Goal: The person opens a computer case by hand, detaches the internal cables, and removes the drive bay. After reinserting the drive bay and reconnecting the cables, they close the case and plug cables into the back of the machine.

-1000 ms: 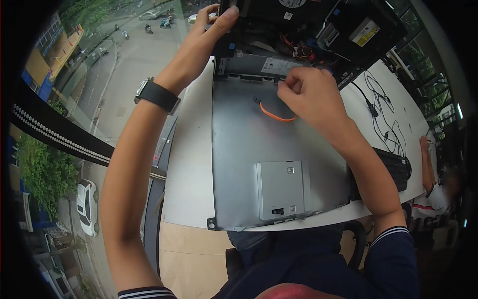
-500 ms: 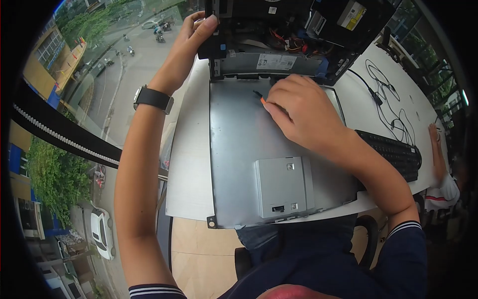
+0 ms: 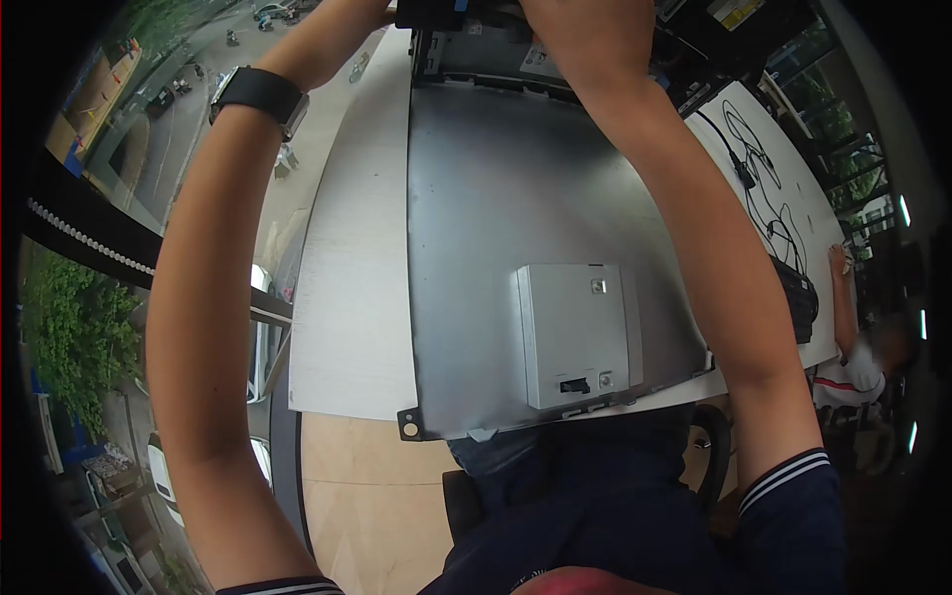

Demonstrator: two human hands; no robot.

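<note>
An opened computer case [image 3: 481, 61] stands at the top of the view, partly cut off by its edge. My left hand [image 3: 347, 30] is at the case's upper left corner, its fingers out of frame. Over the case's inside is my right hand [image 3: 593, 45]; only its back shows, so whatever the fingers hold is hidden. A bare metal side panel [image 3: 496, 188] lies flat between my arms, its far edge along the case. On the panel's near part sits a flat silver box-like piece [image 3: 570, 327] with a small black latch.
Thin black cables [image 3: 749, 178] lie coiled on the white table [image 3: 352, 228], to the right. A black keyboard [image 3: 797, 297] is partly hidden behind my right forearm. Another person's arm [image 3: 844, 307] rests at the table's far right. A window with a street view runs along the left.
The view has tilted down, so the case sits higher in it. My right hand, earlier over the panel pinching an orange-and-black cable end, has moved forward into the case.
</note>
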